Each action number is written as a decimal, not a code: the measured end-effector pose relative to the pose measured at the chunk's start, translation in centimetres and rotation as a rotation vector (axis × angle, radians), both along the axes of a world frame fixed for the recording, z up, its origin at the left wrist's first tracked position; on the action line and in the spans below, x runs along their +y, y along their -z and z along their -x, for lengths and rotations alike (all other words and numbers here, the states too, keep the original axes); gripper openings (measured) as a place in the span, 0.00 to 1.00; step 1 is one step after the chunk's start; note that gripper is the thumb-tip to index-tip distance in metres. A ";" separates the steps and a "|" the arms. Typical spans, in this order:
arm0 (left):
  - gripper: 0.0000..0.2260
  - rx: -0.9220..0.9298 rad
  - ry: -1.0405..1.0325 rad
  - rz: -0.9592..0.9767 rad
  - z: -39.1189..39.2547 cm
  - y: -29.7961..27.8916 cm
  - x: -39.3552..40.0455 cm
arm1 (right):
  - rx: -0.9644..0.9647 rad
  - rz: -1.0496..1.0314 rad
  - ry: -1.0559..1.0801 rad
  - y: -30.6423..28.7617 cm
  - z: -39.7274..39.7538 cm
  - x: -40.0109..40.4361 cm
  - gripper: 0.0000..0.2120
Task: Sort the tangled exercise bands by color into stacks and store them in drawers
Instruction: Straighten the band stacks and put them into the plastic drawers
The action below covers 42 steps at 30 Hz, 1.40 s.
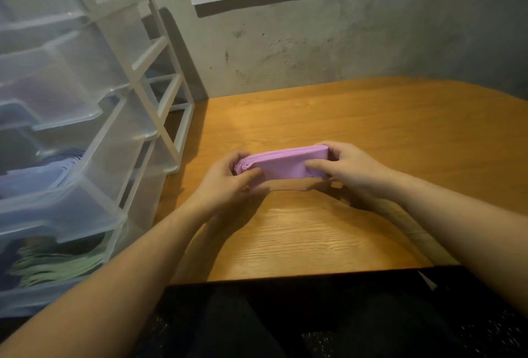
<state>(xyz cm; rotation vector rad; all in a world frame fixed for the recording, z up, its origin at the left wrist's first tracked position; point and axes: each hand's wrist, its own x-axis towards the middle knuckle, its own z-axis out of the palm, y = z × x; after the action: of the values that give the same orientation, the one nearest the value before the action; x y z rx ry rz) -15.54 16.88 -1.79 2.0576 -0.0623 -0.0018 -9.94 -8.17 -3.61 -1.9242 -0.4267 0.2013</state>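
Observation:
A flat stack of pink exercise bands (285, 164) is held a little above the wooden table (357, 117). My left hand (228, 183) grips its left end, thumb on top. My right hand (347, 167) grips the right end, thumb across the top face. At the left stands a clear plastic drawer unit (85, 117) with several drawers pulled out. One open drawer holds blue bands (54, 169), and the one below it holds green bands (57, 263).
A white frame (168, 92) carries the drawers beside the table's left edge. A grey concrete wall (343, 49) rises behind the table, with a white board above. My dark-clothed lap fills the bottom of the view.

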 end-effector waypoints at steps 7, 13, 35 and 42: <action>0.13 -0.065 -0.036 0.019 2.4 -7.3 -0.1 | -0.001 -0.148 0.057 -6.3 1.7 0.8 0.08; 0.18 -0.123 -0.134 0.068 5.1 -15.0 3.0 | -0.036 -0.174 -0.055 -13.3 2.7 4.0 0.11; 0.10 -0.532 -0.421 -0.229 4.8 -26.9 27.0 | -0.712 0.120 -0.228 -29.9 1.4 28.2 0.13; 0.19 -0.498 -0.439 -0.476 3.5 -27.6 29.1 | -0.909 0.272 -0.166 -30.6 -1.1 30.8 0.16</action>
<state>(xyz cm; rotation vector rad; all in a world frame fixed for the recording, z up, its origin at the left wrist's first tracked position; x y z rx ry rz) -19.02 45.99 25.84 2.4572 0.0933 0.8376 -8.84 22.60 27.03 -2.1684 -1.2065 -0.5654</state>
